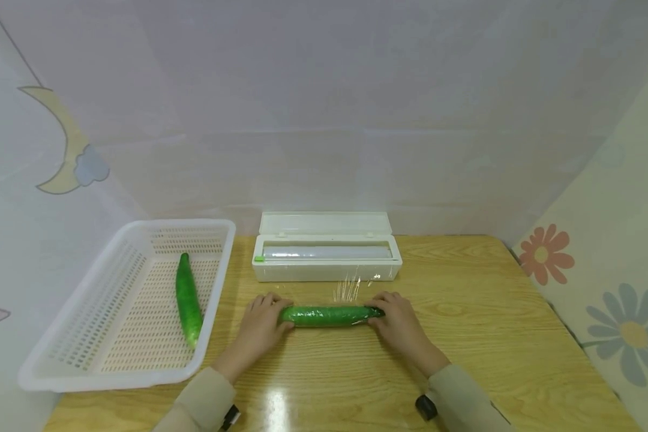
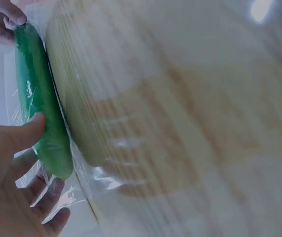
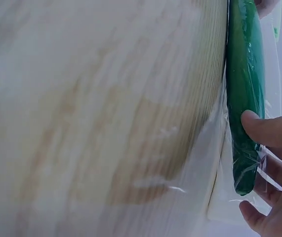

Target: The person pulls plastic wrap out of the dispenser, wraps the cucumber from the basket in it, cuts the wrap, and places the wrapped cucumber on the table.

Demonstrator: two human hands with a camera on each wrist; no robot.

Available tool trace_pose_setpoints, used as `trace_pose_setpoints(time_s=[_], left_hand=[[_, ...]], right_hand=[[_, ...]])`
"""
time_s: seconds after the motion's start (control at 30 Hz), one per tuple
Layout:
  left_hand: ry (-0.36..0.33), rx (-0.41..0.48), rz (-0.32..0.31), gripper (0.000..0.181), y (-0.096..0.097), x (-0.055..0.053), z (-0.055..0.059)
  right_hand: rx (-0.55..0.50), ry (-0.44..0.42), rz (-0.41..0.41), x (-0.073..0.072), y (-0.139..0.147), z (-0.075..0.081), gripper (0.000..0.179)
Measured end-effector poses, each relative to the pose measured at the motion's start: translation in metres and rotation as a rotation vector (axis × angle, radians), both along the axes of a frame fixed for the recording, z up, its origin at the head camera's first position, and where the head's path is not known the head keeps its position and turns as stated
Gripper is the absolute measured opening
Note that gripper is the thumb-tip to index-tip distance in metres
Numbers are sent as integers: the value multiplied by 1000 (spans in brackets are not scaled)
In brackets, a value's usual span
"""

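One long dark-green cucumber (image 1: 326,316) under clear, shiny plastic film (image 1: 348,290) lies on the wood-grain counter (image 1: 497,324), parallel to the far edge and about midway between the left and right edges. Both hands pinch it: the left hand (image 1: 261,322) holds the left end and the right hand (image 1: 399,322) the right end, each with thumb on the near side and fingers beyond. Film glints between cucumber and box. The white rectangular box (image 1: 326,274), lid raised, stands near the far edge, containing a pale film roll (image 1: 326,252). At the left edge, a white perforated plastic basket (image 1: 224,276) holds a second, uncovered green cucumber (image 1: 188,300).
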State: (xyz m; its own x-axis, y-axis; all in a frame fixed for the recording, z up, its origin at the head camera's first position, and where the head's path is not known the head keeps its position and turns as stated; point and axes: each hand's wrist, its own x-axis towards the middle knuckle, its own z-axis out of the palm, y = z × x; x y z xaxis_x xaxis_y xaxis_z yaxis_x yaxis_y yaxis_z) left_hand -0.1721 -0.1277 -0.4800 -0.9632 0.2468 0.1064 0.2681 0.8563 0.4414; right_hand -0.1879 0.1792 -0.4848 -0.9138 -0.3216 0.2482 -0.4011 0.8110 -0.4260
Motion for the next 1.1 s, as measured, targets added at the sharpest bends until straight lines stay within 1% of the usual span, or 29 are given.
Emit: trace_pose_setpoints(time_s=[0.1, 0.23, 0.37, 0.47, 0.57, 0.67, 0.73, 0.87, 1.0, 1.1], left_hand=[[1, 31, 29, 46, 2, -3, 0], [17, 60, 64, 36, 7, -6, -2], [17, 70, 91, 27, 10, -9, -5], [8, 79, 107, 29, 12, -11, -6], [1, 93, 113, 36, 12, -13, -6], [12, 95, 109, 43, 11, -17, -6], [7, 104, 112, 44, 11, -20, -6], [-17, 163, 112, 44, 10, -25, -6], [-30, 257, 108, 41, 9, -29, -6], [-39, 288, 128, 35, 9, -31, -6]], right_hand=[[-21, -22, -26, -5, 0, 0, 35], [-65, -46, -49, -10, 0, -1, 29], [-61, -78, -66, -13, -2, -3, 23], [-41, -99, -69, -13, -3, -4, 24], [-31, -104, -64, -13, -4, -4, 30], [-23, -84, -53, -15, -3, -3, 34], [-21, -56, -42, -17, -3, -3, 34], [-44, -30, -33, -23, -2, -5, 34], [-107, -54, -54, -28, -1, -6, 34], [-138, -64, -65, -31, 0, -6, 29]])
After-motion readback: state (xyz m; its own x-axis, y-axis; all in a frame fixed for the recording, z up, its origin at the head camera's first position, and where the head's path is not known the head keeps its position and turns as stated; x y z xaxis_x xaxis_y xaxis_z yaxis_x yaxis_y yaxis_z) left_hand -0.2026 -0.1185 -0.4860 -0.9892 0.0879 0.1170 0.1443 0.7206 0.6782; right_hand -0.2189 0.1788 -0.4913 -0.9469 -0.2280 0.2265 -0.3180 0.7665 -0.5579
